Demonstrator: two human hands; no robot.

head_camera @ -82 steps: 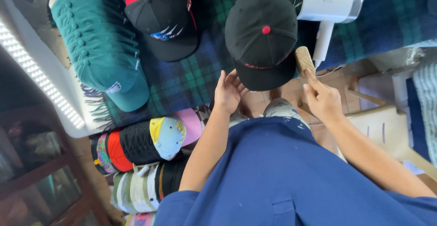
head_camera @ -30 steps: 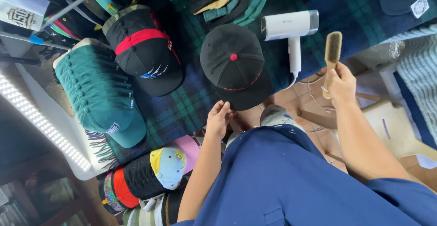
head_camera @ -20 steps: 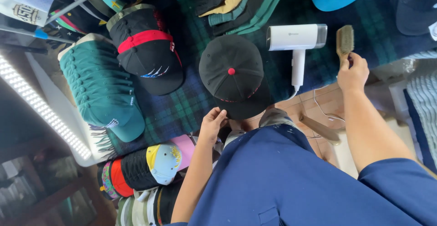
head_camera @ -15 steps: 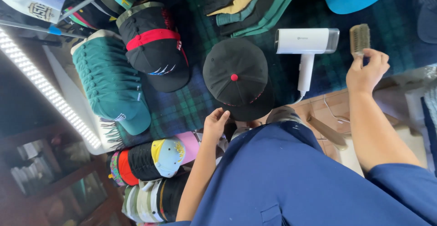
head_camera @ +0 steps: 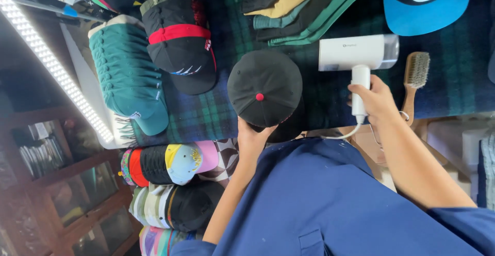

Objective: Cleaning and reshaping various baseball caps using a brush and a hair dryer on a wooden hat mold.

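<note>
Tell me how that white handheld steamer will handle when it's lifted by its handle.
The white steamer looks top-heavy: its wide head sits across a slim handle, so it may tip forward. The right hand wraps the smooth handle, which could be slippery. Its cord trails off the table edge and may tug a little.
</note>
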